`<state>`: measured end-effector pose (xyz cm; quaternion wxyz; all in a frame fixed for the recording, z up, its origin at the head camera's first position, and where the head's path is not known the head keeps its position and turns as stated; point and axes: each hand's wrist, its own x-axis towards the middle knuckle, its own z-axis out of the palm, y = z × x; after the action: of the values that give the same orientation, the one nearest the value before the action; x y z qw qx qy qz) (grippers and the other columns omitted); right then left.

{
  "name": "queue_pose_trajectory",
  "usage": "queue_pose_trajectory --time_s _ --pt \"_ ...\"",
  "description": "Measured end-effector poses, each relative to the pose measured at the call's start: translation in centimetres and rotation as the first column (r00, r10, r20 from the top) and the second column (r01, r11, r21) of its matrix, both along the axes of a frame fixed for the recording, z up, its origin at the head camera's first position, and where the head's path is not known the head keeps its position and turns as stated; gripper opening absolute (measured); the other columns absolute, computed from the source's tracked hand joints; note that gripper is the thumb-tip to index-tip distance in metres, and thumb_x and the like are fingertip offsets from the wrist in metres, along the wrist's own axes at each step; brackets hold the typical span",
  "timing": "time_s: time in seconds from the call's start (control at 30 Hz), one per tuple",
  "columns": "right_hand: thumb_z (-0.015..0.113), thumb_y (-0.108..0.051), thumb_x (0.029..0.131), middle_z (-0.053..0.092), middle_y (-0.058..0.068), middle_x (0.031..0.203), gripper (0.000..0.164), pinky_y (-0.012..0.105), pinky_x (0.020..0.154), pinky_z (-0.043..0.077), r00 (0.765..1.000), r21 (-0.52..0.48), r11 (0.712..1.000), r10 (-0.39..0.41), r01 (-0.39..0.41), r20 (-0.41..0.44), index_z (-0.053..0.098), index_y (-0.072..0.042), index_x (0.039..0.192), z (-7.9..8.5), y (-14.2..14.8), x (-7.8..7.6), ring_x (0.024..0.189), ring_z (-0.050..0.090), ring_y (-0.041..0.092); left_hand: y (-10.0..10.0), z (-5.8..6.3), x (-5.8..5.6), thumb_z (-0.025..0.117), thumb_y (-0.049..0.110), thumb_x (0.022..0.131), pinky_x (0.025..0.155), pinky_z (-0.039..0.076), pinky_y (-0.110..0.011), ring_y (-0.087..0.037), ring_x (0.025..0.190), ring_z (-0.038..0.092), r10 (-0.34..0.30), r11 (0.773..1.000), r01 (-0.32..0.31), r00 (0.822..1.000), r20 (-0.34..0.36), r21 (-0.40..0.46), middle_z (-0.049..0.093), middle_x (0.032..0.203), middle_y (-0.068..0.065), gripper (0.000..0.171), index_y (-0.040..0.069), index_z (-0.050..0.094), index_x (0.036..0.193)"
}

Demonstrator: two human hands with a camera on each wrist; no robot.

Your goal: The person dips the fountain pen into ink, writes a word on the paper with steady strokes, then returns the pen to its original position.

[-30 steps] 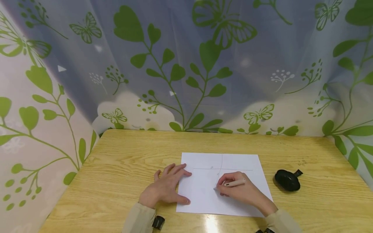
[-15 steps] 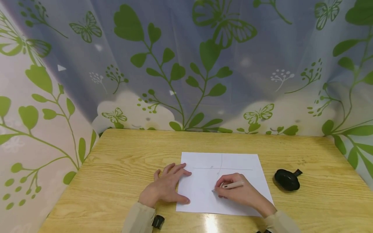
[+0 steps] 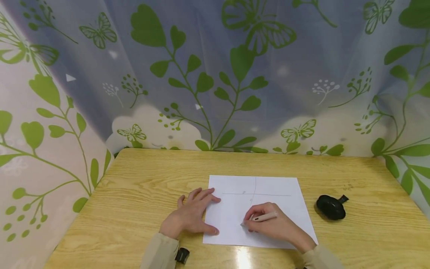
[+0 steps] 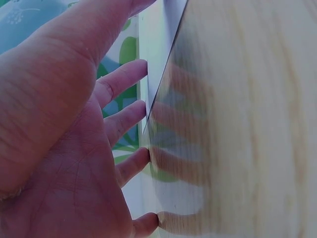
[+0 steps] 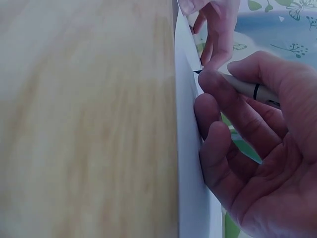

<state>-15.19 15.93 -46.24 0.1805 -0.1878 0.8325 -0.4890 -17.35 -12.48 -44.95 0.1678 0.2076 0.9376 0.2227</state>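
The right hand [image 3: 276,225] is pinching the pen [image 3: 266,216], tip down at the paper [image 3: 225,224] on the desk [image 3: 134,186], while the left hand [image 3: 189,217] is resting across the paper's left edge, fingers [image 4: 126,78] spread wide, where firm, steady pressure should be preventing slips.

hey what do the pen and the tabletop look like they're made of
Pen: probably plastic; the pale barrel looks smooth, with little shine. Tabletop: wood or wood-look laminate; grain lines show, and its glossy finish throws back bright glare.
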Motion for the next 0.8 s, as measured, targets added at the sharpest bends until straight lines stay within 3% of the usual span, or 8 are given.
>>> queue_pose_trajectory --time_s 0.5,0.8 --pt "0.077 -0.024 0.091 0.074 0.003 0.072 0.010 0.016 0.055 0.042 0.998 -0.066 0.996 0.060 -0.062 -0.023 0.076 -0.014 0.090 0.1 -1.8 0.8 0.056 0.054 -0.002 -0.1 -0.2 0.0 0.087 0.052 0.073 0.112 0.013 -0.080 -0.038 0.156 0.019 -0.005 1.000 0.005 1.000 -0.013 -0.001 0.030 0.168 0.004 0.079 0.031 0.053 0.141" --pt "0.075 -0.024 0.092 0.071 -0.010 0.068 0.007 0.014 0.054 0.043 0.992 -0.028 0.995 0.094 -0.097 -0.081 0.076 -0.017 0.089 -0.2 -2.4 0.9 0.055 0.050 -0.006 -0.1 -0.1 -0.1 0.087 0.052 0.073 0.113 0.012 -0.081 -0.037 0.156 0.018 -0.003 1.000 0.003 1.000 -0.007 -0.006 0.028 0.169 0.004 0.078 0.031 0.053 0.141"
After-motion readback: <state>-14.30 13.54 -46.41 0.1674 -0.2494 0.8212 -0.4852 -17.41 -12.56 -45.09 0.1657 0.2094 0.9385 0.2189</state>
